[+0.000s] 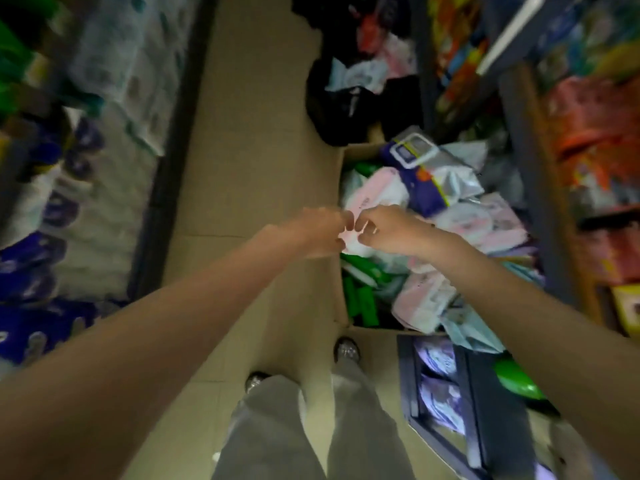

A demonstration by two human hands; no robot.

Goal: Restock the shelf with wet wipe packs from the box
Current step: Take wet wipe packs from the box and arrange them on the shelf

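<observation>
Head view, blurry: both arms are reaching forward over the near left edge of the cardboard box (337,188) sitting on the tan floor (249,133) at centre right. The left hand (320,233) and right hand (388,232) are meeting knuckle to knuckle above the box, fingers curled, both pinching the same pale pink wet wipe pack (349,237), of which only a small bit is showing between the fingers. The box is lying open and heaped with more packs: pink ones (420,299) near right, green ones (363,303) along the near left wall, a purple and white pack (415,161) sticking up at the far end, light blue ones (467,330) spilling over the near right corner. A black bag (346,109) with stuff in it is sitting on the floor just beyond the box. The right shelf (530,143) is running alongside the box, holding colourful goods too blurred to identify. The left shelf (166,168) is carrying white and purple packages. Near bottom, grey trousers (277,427) and two shoe tips (346,348) are showing, and a dark tray (485,410) with purple-white packs is lying near right of the feet.
</observation>
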